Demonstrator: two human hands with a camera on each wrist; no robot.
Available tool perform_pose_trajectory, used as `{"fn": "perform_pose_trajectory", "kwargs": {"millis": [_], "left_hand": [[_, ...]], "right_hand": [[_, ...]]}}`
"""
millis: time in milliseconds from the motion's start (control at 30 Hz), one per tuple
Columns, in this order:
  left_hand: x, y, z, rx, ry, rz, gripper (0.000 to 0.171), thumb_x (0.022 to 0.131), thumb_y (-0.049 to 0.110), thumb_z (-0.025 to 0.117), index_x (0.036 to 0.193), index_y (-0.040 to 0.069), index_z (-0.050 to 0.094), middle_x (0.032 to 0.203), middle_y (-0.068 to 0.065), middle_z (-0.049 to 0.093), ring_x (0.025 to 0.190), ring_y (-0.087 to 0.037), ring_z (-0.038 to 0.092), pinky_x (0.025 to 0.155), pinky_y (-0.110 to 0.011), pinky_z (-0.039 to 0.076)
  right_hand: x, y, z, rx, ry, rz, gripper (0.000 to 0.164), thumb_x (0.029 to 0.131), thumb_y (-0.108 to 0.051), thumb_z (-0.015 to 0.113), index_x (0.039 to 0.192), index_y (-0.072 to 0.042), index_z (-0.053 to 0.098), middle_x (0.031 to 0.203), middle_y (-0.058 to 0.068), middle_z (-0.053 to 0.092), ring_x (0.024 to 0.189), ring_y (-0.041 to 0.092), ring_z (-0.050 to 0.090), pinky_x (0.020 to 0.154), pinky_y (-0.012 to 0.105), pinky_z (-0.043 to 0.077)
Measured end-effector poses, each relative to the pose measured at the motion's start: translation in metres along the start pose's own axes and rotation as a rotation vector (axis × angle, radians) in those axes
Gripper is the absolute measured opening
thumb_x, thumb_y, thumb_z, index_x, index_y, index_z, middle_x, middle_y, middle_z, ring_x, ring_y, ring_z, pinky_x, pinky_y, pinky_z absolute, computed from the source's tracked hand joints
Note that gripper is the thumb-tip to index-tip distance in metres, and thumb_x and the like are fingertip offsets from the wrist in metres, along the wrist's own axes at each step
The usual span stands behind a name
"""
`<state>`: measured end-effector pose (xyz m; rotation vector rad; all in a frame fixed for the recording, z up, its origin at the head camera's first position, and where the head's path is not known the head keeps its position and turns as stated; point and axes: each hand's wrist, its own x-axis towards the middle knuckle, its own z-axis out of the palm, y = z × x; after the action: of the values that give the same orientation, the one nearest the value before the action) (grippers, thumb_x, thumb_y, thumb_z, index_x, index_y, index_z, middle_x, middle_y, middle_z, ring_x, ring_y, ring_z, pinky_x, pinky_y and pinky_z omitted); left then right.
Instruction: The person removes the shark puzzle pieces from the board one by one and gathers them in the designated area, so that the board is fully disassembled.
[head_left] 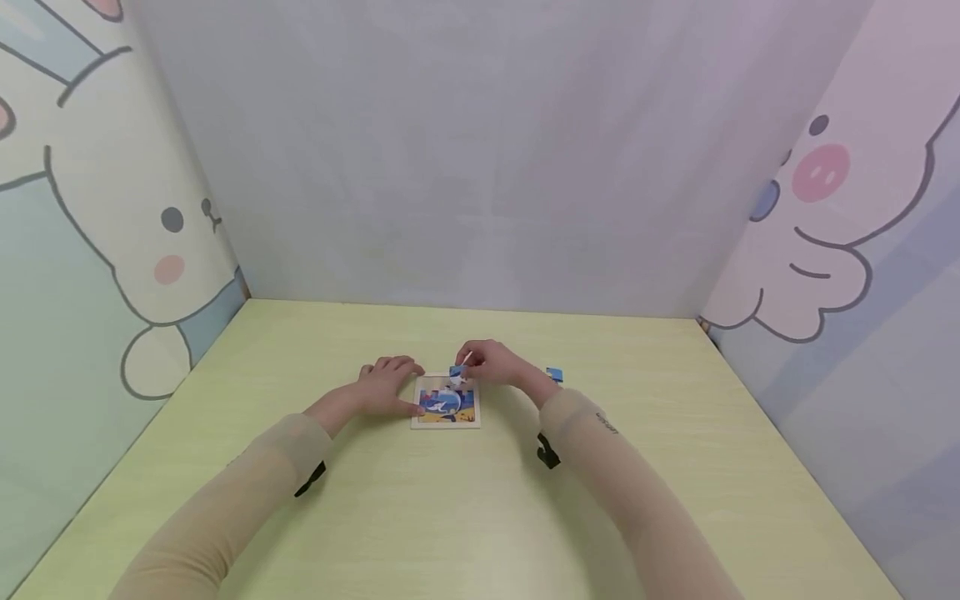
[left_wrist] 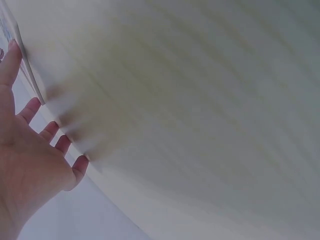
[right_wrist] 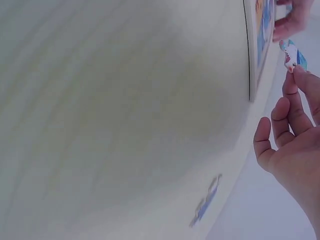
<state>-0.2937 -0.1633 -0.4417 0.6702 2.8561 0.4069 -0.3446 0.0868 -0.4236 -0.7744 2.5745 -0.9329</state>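
The right hand (head_left: 491,362) pinches a puzzle piece (right_wrist: 294,56) between thumb and fingertip; its other fingers are bent and hold nothing. The piece, white and blue with a touch of red, hangs from those fingertips over the far part of the puzzle board (head_left: 446,427); at this size I cannot fairly say whether it touches the board. The board lies between the 2 hands, its shark picture blue, with orange nearest the person, and a strip of bare base shows just under the right fingers. The left hand (head_left: 384,390) is released, its fingers spread at the board's left side, with the thumb on the near part of that rim. To the right of the right fingers, beside the wrist, at least 1 loose blue piece (head_left: 555,374) lies on the bench (head_left: 450,517). Well beyond all the fingers rises a pale backdrop (head_left: 480,167), and 2 beige sleeves (head_left: 262,467) reach in behind them.
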Motion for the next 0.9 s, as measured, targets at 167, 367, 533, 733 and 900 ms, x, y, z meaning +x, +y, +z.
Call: {"fn": "perform_pose_trajectory", "kwargs": {"millis": [167, 367, 533, 733, 900], "left_hand": [[-0.002, -0.002, -0.001, -0.002, 0.008, 0.004, 0.079, 0.078, 0.063, 0.063, 0.140, 0.020, 0.041, 0.152, -0.015, 0.027, 0.137, -0.043, 0.021, 0.100, -0.069, 0.020], [-0.003, -0.004, 0.000, -0.001, 0.003, 0.009, 0.079, 0.078, 0.064, 0.062, 0.141, 0.023, 0.040, 0.153, -0.014, 0.026, 0.138, -0.043, 0.020, 0.101, -0.068, 0.019], [-0.003, -0.003, 0.000, 0.002, 0.001, 0.010, 0.078, 0.078, 0.064, 0.062, 0.141, 0.023, 0.040, 0.153, -0.014, 0.025, 0.138, -0.042, 0.020, 0.101, -0.068, 0.019], [-0.004, -0.001, -0.002, 0.001, -0.014, 0.006, 0.078, 0.079, 0.062, 0.062, 0.142, 0.022, 0.039, 0.153, -0.015, 0.024, 0.138, -0.043, 0.019, 0.102, -0.068, 0.020], [-0.003, 0.001, -0.003, 0.008, -0.024, 0.015, 0.077, 0.081, 0.061, 0.062, 0.142, 0.021, 0.038, 0.153, -0.016, 0.024, 0.137, -0.044, 0.019, 0.101, -0.068, 0.021]], "right_hand": [[-0.005, 0.009, -0.014, 0.010, 0.028, 0.007, 0.011, 0.090, -0.013, 0.065, 0.101, -0.014, 0.063, 0.090, 0.003, 0.068, 0.080, 0.014, 0.061, 0.069, 0.026, 0.049], [-0.012, 0.020, -0.026, 0.004, 0.051, 0.042, 0.011, 0.089, -0.012, 0.065, 0.100, -0.013, 0.063, 0.091, 0.003, 0.068, 0.081, 0.016, 0.062, 0.069, 0.026, 0.049], [-0.016, 0.031, -0.031, -0.007, 0.061, 0.078, 0.011, 0.090, -0.014, 0.065, 0.100, -0.013, 0.063, 0.091, 0.003, 0.068, 0.079, 0.020, 0.062, 0.064, 0.026, 0.048], [-0.017, 0.039, -0.034, -0.027, 0.073, 0.124, 0.012, 0.090, -0.015, 0.065, 0.101, -0.012, 0.063, 0.090, 0.004, 0.066, 0.073, 0.017, 0.057, 0.063, 0.026, 0.046], [-0.018, 0.047, -0.034, -0.014, 0.079, 0.142, 0.012, 0.089, -0.012, 0.065, 0.101, -0.010, 0.064, 0.091, 0.005, 0.066, 0.073, 0.015, 0.056, 0.064, 0.026, 0.046]]}}
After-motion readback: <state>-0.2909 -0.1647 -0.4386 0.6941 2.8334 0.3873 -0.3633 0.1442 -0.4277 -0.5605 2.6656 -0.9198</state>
